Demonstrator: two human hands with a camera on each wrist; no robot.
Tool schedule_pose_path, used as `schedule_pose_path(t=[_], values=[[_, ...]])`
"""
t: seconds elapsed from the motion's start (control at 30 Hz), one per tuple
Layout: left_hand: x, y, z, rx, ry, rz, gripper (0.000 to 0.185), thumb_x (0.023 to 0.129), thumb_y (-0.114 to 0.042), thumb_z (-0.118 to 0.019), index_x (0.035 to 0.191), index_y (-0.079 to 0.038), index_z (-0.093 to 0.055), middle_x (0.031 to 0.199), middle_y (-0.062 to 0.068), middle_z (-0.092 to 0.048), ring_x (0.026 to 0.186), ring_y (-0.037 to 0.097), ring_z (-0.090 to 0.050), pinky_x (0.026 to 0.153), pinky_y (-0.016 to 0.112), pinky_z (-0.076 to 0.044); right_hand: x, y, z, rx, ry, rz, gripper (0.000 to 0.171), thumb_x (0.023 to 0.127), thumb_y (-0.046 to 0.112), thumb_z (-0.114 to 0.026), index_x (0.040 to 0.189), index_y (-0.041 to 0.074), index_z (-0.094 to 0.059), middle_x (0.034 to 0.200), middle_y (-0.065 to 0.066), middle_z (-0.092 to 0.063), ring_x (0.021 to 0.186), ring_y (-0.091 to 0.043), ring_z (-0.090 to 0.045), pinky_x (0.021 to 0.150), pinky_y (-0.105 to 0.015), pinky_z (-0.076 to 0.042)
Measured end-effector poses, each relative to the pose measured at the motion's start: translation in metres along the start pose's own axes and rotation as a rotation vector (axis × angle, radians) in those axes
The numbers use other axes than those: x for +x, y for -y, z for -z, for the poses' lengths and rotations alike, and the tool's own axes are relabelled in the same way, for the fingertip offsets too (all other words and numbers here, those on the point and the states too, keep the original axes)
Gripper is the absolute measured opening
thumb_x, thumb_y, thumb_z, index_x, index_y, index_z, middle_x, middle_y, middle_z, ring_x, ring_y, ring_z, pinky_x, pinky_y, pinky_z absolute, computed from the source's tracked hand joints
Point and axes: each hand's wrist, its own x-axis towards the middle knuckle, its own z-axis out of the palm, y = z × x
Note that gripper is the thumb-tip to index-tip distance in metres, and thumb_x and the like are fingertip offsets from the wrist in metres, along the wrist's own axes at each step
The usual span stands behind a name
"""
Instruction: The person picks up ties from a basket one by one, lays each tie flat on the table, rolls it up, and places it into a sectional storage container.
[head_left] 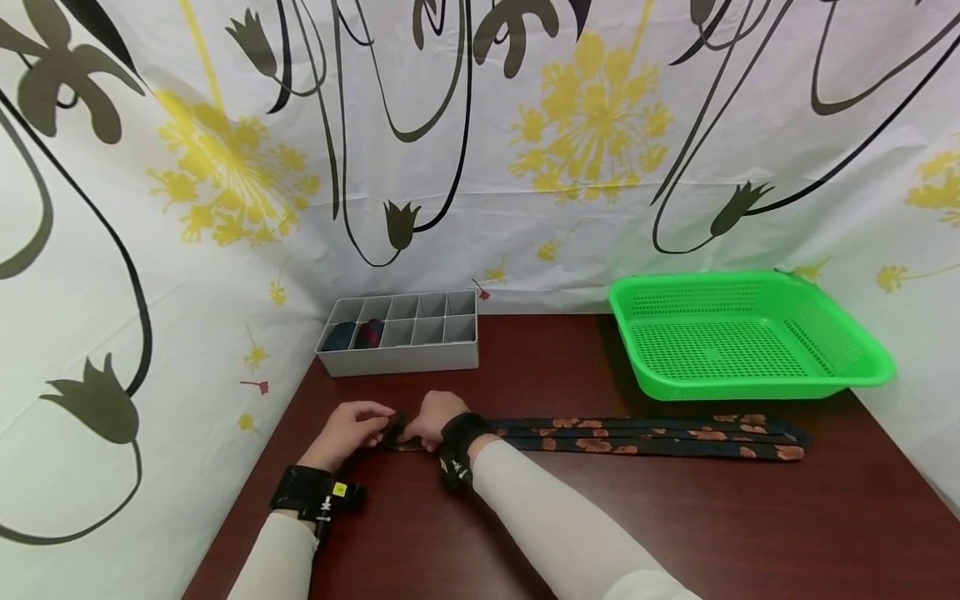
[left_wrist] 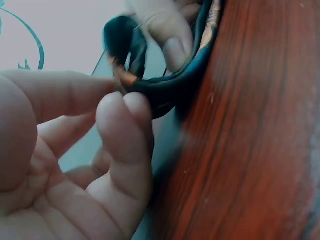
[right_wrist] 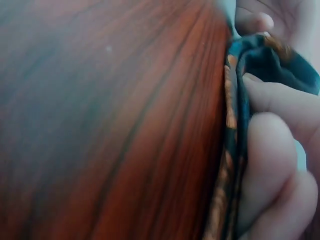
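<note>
A dark necktie [head_left: 645,437] with orange flowers lies folded lengthwise in layers across the table, its left end bent up into a loop. At that end my left hand [head_left: 348,433] pinches the loop's edge between thumb and fingers, as the left wrist view shows of the looped fabric [left_wrist: 175,82]. Just to the right, my right hand [head_left: 437,417] holds the layers; in the right wrist view its fingers [right_wrist: 272,155] press against the tie's side, one fingertip inside the loop. The right forearm crosses in front of part of the tie.
Behind the hands stands a grey compartment box [head_left: 397,360] with two rolled dark pieces, one bluish [head_left: 339,336] and one with red [head_left: 370,333], in its front-left compartments. A green plastic basket [head_left: 750,389] sits at the back right. Patterned white cloth [head_left: 465,233] hangs behind the table.
</note>
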Motion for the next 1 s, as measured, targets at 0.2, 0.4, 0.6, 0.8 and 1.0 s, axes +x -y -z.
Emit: schedule_pose_path(t=[0.2,0.4,0.6,0.8,1.0], values=[[0.0,-0.001,-0.002,0.076,0.052,-0.074,0.02,0.099,-0.012,-0.074,0.116,-0.004,-0.081,0.103,0.011,-0.073,0.069,0.016,-0.063,0.065,0.028,-0.057,-0.009,0.0,0.012,0.15,0.075,0.002,0.033,0.089,0.023,-0.081,0.06,0.011,-0.07,0.053,0.0,-0.066,0.043,-0.008,-0.061,0.047,-0.02,-0.047],[-0.005,-0.005,-0.012,0.243,-0.024,-0.058,0.011,0.096,-0.011,-0.077,0.105,-0.01,-0.083,0.089,0.004,-0.073,0.063,0.015,-0.06,0.06,0.028,-0.052,-0.021,0.001,0.022,0.347,0.165,0.013,0.011,0.091,0.009,-0.067,0.08,0.009,-0.069,0.065,-0.003,-0.07,0.051,-0.007,-0.065,0.05,-0.018,-0.052],[-0.012,-0.009,-0.018,0.324,-0.115,0.047,0.017,0.093,-0.018,-0.081,0.105,-0.008,-0.078,0.081,0.004,-0.075,0.064,0.017,-0.063,0.06,0.031,-0.053,-0.025,0.002,0.021,0.371,0.186,0.022,0.011,0.089,0.009,-0.069,0.077,0.008,-0.069,0.066,-0.003,-0.071,0.051,-0.006,-0.065,0.051,-0.018,-0.053],[-0.011,-0.005,-0.021,0.326,-0.143,0.103,0.022,0.09,-0.024,-0.084,0.1,-0.007,-0.077,0.08,0.004,-0.076,0.065,0.016,-0.068,0.06,0.032,-0.056,-0.025,0.003,0.02,0.331,0.169,-0.023,0.018,0.089,0.007,-0.072,0.071,0.007,-0.07,0.059,-0.002,-0.066,0.047,-0.006,-0.061,0.048,-0.017,-0.05],[-0.01,-0.014,-0.023,0.332,-0.143,0.078,0.019,0.092,-0.025,-0.082,0.092,-0.007,-0.077,0.079,0.005,-0.074,0.064,0.015,-0.069,0.061,0.032,-0.058,-0.017,0.008,0.029,-0.077,0.132,-0.055,0.036,0.09,0.03,-0.084,0.063,0.009,-0.072,0.05,0.0,-0.062,0.045,-0.011,-0.059,0.049,-0.023,-0.047]])
